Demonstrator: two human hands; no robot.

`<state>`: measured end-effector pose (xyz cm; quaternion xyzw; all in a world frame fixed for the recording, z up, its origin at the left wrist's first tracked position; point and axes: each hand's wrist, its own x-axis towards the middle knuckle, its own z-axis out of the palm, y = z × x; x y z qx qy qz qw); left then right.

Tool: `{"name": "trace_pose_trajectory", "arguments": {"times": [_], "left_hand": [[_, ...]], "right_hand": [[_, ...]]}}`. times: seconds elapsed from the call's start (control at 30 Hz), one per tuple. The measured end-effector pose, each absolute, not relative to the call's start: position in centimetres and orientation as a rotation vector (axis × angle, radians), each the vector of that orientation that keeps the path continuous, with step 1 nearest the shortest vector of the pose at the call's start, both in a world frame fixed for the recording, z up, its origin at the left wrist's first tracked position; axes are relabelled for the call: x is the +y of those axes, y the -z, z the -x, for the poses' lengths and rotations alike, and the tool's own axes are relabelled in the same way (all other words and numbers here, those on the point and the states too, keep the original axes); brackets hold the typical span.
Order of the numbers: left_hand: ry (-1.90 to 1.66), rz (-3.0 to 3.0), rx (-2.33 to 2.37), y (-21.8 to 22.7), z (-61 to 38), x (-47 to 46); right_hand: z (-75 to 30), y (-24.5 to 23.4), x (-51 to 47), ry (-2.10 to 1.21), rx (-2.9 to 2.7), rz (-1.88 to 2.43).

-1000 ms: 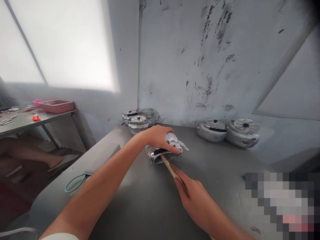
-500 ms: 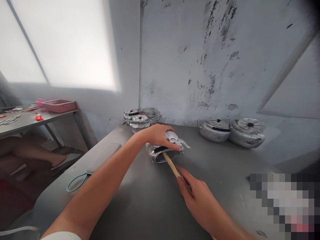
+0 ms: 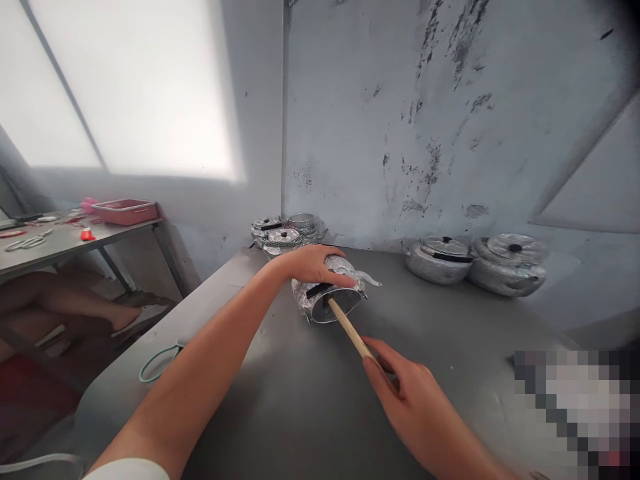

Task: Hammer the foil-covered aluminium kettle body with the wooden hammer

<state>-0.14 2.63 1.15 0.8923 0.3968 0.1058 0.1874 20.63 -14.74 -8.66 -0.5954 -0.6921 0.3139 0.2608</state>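
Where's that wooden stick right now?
In the head view, the wooden stick is below and right of centre, gripped in the right hand, its far end inside the silvery kettle.

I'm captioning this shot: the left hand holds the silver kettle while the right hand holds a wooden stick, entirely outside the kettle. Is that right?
Not quite: the head view shows the wooden stick partly inside the silver kettle. The left hand does hold the kettle, and the right hand the stick.
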Motion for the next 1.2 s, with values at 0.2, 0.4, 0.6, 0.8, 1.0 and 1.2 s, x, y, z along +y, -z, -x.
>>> {"name": "trace_pose_trajectory", "arguments": {"times": [0.2, 0.4, 0.6, 0.8, 1.0, 1.2], "left_hand": [[-0.344, -2.505, 1.086, -0.7, 0.8, 3.6], [-0.349, -2.462, 1.080, -0.6, 1.3, 4.2], [-0.404, -2.450, 1.042, -0.4, 1.5, 4.4], [-0.357, -2.457, 1.059, -0.5, 1.3, 4.1], [-0.336, -2.482, 1.098, -0.7, 0.7, 3.6], [-0.339, -2.514, 1.081, -1.0, -0.3, 2.4]], "right_hand": [[-20.7, 8.4, -14.6, -0.878, -1.858, 1.582], [-21.0, 8.6, -14.4, -0.844, -1.833, 1.579], [-20.9, 8.1, -14.2, -0.896, -1.774, 1.607], [-21.0, 8.2, -14.1, -0.945, -1.786, 1.613], [-21.2, 8.5, -13.8, -0.953, -1.828, 1.650], [-21.2, 8.8, -13.3, -0.915, -1.821, 1.682]]}}
